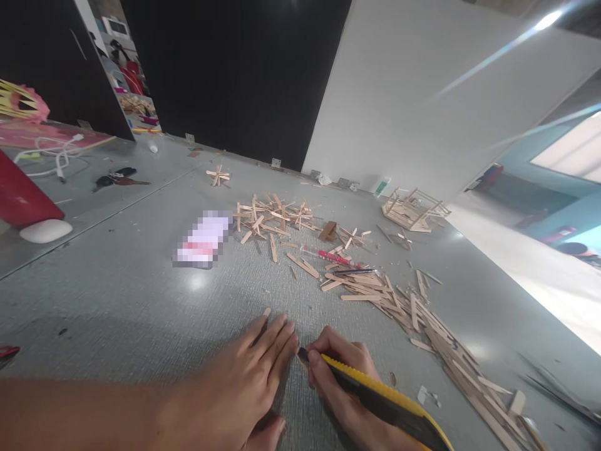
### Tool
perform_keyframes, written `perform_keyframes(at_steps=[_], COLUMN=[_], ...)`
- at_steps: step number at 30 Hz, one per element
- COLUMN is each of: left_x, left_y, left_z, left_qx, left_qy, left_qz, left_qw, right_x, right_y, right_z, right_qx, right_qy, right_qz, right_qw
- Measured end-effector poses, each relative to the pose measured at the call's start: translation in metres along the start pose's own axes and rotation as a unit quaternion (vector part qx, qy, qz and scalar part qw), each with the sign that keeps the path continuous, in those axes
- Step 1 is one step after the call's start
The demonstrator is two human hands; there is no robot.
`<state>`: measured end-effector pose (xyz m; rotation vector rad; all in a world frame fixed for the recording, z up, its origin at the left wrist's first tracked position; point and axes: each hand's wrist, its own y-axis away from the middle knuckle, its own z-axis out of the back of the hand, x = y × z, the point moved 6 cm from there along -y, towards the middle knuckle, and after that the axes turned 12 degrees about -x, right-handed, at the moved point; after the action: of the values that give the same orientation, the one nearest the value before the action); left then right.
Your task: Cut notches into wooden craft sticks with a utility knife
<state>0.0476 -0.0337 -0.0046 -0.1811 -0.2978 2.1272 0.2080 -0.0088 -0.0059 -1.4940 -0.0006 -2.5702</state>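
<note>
right hand (pixel 346 408) around ridged cutter (pixel 375 393)

No words, numbers or brands can be read. Beyond the utility knife (pixel 385 396) and to its left, a bright rectangle (pixel 204 241) is pixelated; beyond the knife, the red-and-clear tube (pixel 332 256) shows nothing legible.

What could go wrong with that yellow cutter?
The yellow cutter in the right hand has its tip very close to the left hand, so a slip might cut a finger. The wooden stick peeking out past the left fingers could slide. The tabletop might get scratched too.
</note>
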Motion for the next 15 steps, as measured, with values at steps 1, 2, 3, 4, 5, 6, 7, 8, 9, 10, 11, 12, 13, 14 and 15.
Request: perform_keyframes(at_steps=[1, 2, 3, 4, 5, 6, 7, 8, 9, 10, 11, 12, 13, 14, 15], left_x=[0.0002, 0.0003, 0.0002, -0.0002, -0.0006, -0.0010, -0.0012, -0.0013, -0.0014, -0.0014, -0.0014, -0.0017, -0.0020, -0.0024, -0.0027], left_y=[-0.0001, -0.0003, -0.0006, -0.0010, -0.0014, -0.0019, -0.0024, -0.0029, -0.0033, -0.0036, -0.0037, -0.0037, -0.0035, -0.0033, -0.0030], left_z=[0.0002, 0.0005, 0.0010, 0.0016, 0.0023, 0.0031, 0.0036, 0.0040, 0.0043, 0.0043, 0.0041, 0.0038, 0.0032, 0.0027, 0.0023], left_qx=[0.000, 0.001, 0.002, 0.003, 0.004, 0.004, 0.004, 0.004, 0.003, 0.003, 0.001, -0.001, -0.001, -0.002, -0.004], left_qy=[0.001, 0.000, 0.000, 0.000, 0.000, 0.000, 0.000, 0.000, 0.000, 0.000, -0.001, -0.003, -0.006, -0.009, -0.012], left_qz=[0.001, 0.001, 0.000, -0.002, -0.004, -0.006, -0.006, -0.005, -0.004, -0.001, 0.001, 0.001, 0.001, 0.003, 0.005], left_qw=[1.000, 1.000, 1.000, 1.000, 1.000, 1.000, 1.000, 1.000, 1.000, 1.000, 1.000, 1.000, 1.000, 1.000, 1.000], right_x=[0.0002, 0.0003, 0.0003, -0.0002, -0.0008, -0.0017, -0.0026, -0.0035, -0.0039, -0.0038, -0.0030, -0.0018, -0.0002, 0.0013, 0.0026], right_y=[0.0001, 0.0001, 0.0000, -0.0001, -0.0003, -0.0005, -0.0007, -0.0008, -0.0009, -0.0010, -0.0008, -0.0005, -0.0002, 0.0001, 0.0003], right_z=[-0.0001, -0.0001, -0.0001, -0.0001, -0.0003, -0.0005, -0.0008, -0.0012, -0.0015, -0.0018, -0.0025, -0.0033, -0.0040, -0.0045, -0.0047], right_qx=[0.001, 0.002, 0.002, 0.002, 0.002, 0.001, -0.001, -0.003, -0.006, -0.008, -0.007, -0.001, 0.006, 0.014, 0.022], right_qy=[-0.005, -0.008, -0.011, -0.011, -0.010, -0.008, -0.003, 0.002, 0.009, 0.016, 0.024, 0.030, 0.036, 0.041, 0.043], right_qz=[-0.002, -0.003, -0.002, -0.002, 0.001, 0.006, 0.012, 0.021, 0.033, 0.049, 0.067, 0.086, 0.103, 0.116, 0.124], right_qw=[1.000, 1.000, 1.000, 1.000, 1.000, 1.000, 1.000, 1.000, 0.999, 0.999, 0.997, 0.996, 0.994, 0.992, 0.991])
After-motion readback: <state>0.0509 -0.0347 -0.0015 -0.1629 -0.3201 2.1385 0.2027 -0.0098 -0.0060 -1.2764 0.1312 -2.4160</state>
